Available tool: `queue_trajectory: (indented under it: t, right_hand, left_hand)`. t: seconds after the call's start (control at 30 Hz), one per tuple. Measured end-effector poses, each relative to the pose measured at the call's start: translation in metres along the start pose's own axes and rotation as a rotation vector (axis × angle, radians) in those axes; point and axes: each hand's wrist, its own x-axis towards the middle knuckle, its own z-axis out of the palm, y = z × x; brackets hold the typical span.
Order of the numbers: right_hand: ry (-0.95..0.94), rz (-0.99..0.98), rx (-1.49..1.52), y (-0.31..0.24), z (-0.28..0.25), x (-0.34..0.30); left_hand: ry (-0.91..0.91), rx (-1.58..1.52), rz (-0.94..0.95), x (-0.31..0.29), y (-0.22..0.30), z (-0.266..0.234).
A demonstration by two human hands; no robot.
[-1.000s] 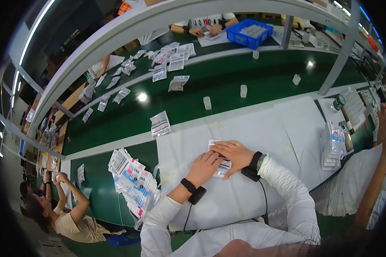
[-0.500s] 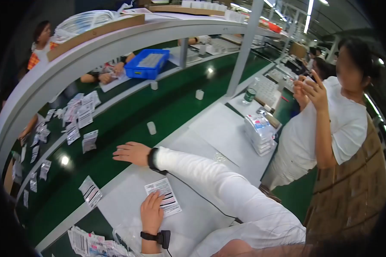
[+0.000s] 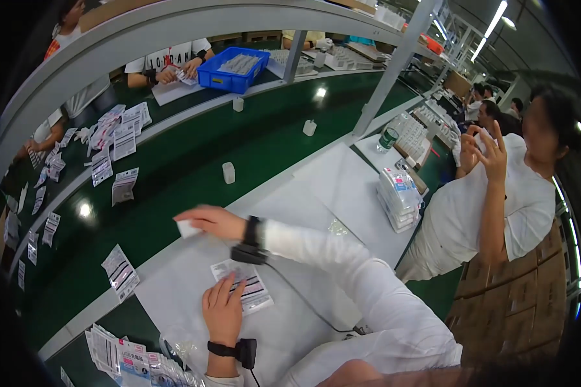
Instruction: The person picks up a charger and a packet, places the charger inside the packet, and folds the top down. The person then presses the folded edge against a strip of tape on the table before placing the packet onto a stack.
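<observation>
My left hand (image 3: 223,311) lies with its fingers stretched out on a flat printed packet (image 3: 257,291) on the white work surface (image 3: 303,213). Above it, at the edge of the green conveyor belt (image 3: 174,187), my right hand (image 3: 218,222) pinches a small white piece (image 3: 188,228), partly covered by the fingers and slightly blurred. Its exact kind does not show. Farther off on the belt stands a small white block-like piece (image 3: 228,173), with another white piece (image 3: 309,128) beyond. A printed packet (image 3: 121,273) lies at the belt's near edge, left of my hands.
Filled packets (image 3: 119,355) lie in a heap at lower left. Stacked packets (image 3: 399,198) and a bottle (image 3: 388,137) stand to the right, beside a person (image 3: 490,193) with raised hands. Across the belt, a person's hands (image 3: 177,72) work beside a blue bin (image 3: 232,71).
My right hand was spread and bare over the belt; now it has a white piece and is drawn slightly back. The left hand stays on its packet. The view has shifted a little.
</observation>
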Motion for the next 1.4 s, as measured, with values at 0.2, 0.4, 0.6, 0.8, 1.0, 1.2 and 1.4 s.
queue_trajectory:
  t: [0.2,0.4,0.6,0.8,1.0,1.2,1.4]
  right_hand:
    - [-0.06,0.172,0.352,-0.041,0.01,-0.143]
    - [-0.158,-0.232,-0.511,-0.061,0.023,-0.177]
    - [-0.158,-0.19,-0.583,-0.062,0.028,-0.191]
    - [-0.038,0.034,-0.607,-0.065,0.037,-0.189]
    - [-0.002,0.048,-0.61,-0.057,0.034,-0.178]
    - [0.131,0.196,-0.597,-0.049,0.039,-0.163]
    - [0.046,0.068,-0.507,-0.037,0.022,-0.162]
  left_hand:
    - [0.023,0.018,-0.096,0.005,0.007,-0.006]
    - [0.022,-0.119,-0.138,0.006,0.007,-0.011]
    - [0.036,-0.14,-0.141,0.008,0.01,-0.011]
    - [0.003,-0.154,-0.166,0.007,0.015,-0.022]
    - [0.065,-0.065,-0.077,0.009,0.015,-0.01]
    - [0.091,0.021,-0.019,0.012,0.012,-0.004]
    - [0.113,0.017,-0.025,0.011,0.009,-0.004]
